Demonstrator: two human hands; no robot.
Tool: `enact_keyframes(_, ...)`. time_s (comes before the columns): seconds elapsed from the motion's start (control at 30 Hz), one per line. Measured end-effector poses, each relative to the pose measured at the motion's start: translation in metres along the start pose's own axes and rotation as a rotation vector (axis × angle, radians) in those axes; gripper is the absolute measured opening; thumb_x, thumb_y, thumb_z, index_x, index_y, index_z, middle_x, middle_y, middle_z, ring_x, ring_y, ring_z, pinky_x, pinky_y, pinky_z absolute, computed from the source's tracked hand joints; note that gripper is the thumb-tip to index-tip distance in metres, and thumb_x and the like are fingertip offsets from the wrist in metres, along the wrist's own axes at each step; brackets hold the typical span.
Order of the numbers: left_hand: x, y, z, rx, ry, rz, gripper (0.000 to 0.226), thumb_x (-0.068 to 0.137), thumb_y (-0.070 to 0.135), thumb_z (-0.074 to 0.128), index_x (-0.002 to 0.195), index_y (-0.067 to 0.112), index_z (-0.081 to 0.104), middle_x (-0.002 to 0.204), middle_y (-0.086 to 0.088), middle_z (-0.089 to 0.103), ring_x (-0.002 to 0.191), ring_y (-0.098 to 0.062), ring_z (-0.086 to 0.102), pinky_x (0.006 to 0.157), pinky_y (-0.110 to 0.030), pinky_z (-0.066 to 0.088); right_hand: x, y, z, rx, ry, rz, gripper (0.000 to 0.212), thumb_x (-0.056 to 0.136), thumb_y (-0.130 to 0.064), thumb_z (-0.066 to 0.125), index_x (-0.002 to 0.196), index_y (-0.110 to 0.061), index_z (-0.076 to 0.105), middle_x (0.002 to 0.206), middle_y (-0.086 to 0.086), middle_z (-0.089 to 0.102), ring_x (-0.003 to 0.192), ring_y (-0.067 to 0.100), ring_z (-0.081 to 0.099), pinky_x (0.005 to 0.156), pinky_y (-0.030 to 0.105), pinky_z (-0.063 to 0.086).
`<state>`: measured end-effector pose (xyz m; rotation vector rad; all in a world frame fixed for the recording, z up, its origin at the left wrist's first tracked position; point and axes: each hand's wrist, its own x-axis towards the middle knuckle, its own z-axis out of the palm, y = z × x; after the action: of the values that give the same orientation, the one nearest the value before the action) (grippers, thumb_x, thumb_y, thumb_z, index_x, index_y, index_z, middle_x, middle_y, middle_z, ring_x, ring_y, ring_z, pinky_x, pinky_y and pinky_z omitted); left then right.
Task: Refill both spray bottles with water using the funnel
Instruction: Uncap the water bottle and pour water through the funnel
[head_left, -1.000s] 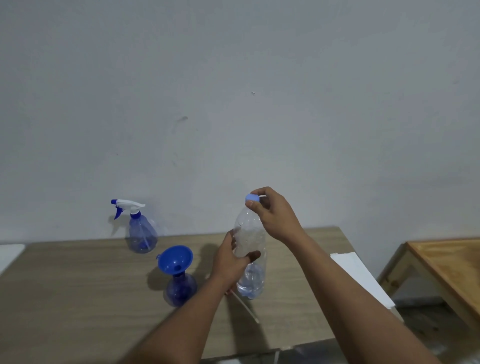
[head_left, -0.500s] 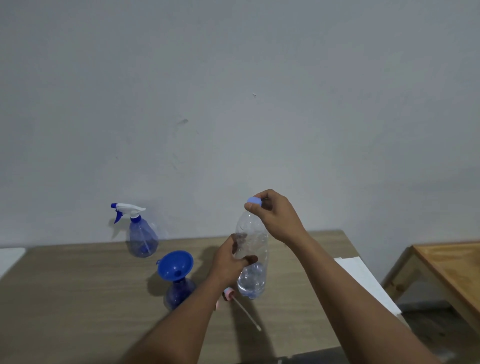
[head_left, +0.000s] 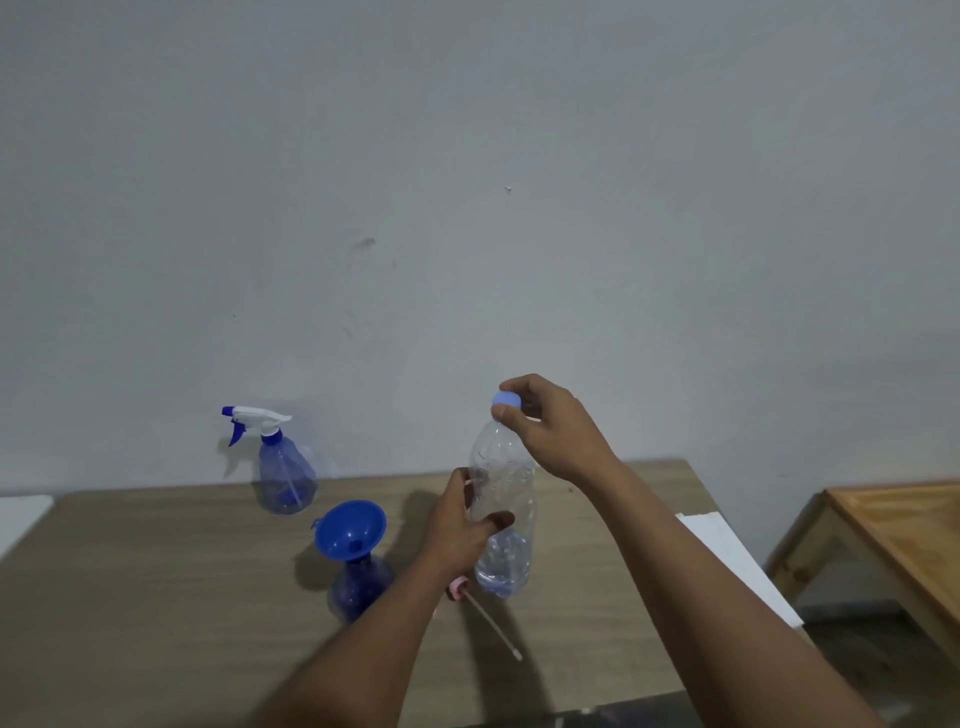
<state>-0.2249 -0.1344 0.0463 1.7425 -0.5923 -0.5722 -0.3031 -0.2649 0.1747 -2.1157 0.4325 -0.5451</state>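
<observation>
Above the bench (head_left: 156, 597), the left hand (head_left: 457, 530) grips the water bottle (head_left: 503, 499); at its 12 o'clock, the right hand (head_left: 556, 431) pinches the cap (head_left: 505, 399).

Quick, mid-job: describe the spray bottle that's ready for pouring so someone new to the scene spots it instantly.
Start at the wooden table against the wall. Near its middle, just left of the left hand gripping the clear water bottle, stands a blue bottle. Unlike the spray bottle by the wall with its white trigger head, this one has a blue funnel in its neck.
</observation>
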Motion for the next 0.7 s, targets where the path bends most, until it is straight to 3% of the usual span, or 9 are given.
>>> enact_keyframes(0.13,-0.001,-0.001,0.003,-0.01,0.008,-0.007,0.063,0.076,0.017,0.082,0.13,0.027,0.05,0.117,0.013,0.061,0.111,-0.009,0.058,0.085,-0.022,0.047,-0.002,0.003,-0.003,-0.047,-0.019,-0.017,0.026,0.097,-0.035,0.062,0.12,-0.023,0.065,0.118,-0.015,0.067,0.112,0.001,0.061,0.092,0.023,0.046)
enact_keyframes(0.23,-0.002,-0.003,0.004,-0.034,0.006,0.001,0.061,0.078,0.015,0.081,0.13,0.027,0.051,0.116,0.014,0.062,0.109,-0.007,0.058,0.082,-0.019,0.047,-0.003,0.007,-0.003,-0.031,0.015,-0.049,0.026,0.099,-0.035,0.058,0.122,-0.026,0.063,0.119,-0.017,0.066,0.113,0.002,0.061,0.094,0.024,0.048)
enact_keyframes(0.43,0.002,-0.008,0.005,-0.055,0.044,0.012,0.055,0.074,0.016,0.082,0.122,0.027,0.057,0.113,0.01,0.07,0.108,-0.01,0.066,0.095,-0.037,0.055,-0.023,0.035,0.002,0.048,0.179,-0.01,0.024,0.101,-0.035,0.055,0.123,-0.026,0.061,0.114,-0.02,0.066,0.103,0.0,0.06,0.086,0.009,0.042)
enact_keyframes(0.53,0.002,-0.01,0.005,-0.062,0.06,0.051,0.052,0.068,0.023,0.081,0.114,0.035,0.059,0.11,0.011,0.071,0.105,-0.008,0.067,0.097,-0.039,0.054,-0.046,0.07,0.009,0.089,0.313,0.076,0.015,0.1,-0.027,0.057,0.114,-0.026,0.064,0.105,-0.02,0.067,0.098,-0.004,0.061,0.085,0.012,0.043)
enact_keyframes(0.6,0.003,-0.012,0.005,-0.064,0.068,0.056,0.052,0.062,0.032,0.08,0.108,0.041,0.058,0.11,0.013,0.07,0.106,-0.007,0.066,0.098,-0.039,0.053,-0.063,0.101,0.019,0.017,0.321,0.153,0.021,0.1,-0.027,0.058,0.119,-0.022,0.064,0.108,-0.012,0.069,0.101,0.008,0.064,0.084,0.018,0.043)
enact_keyframes(0.7,0.002,-0.015,0.007,-0.059,0.076,0.069,0.05,0.066,0.027,0.081,0.107,0.043,0.058,0.113,0.015,0.068,0.111,-0.007,0.064,0.102,-0.042,0.05,-0.09,0.153,0.041,-0.161,0.173,0.29,0.032,0.099,-0.029,0.058,0.128,-0.016,0.06,0.116,0.004,0.07,0.105,0.028,0.065,0.082,0.027,0.043)
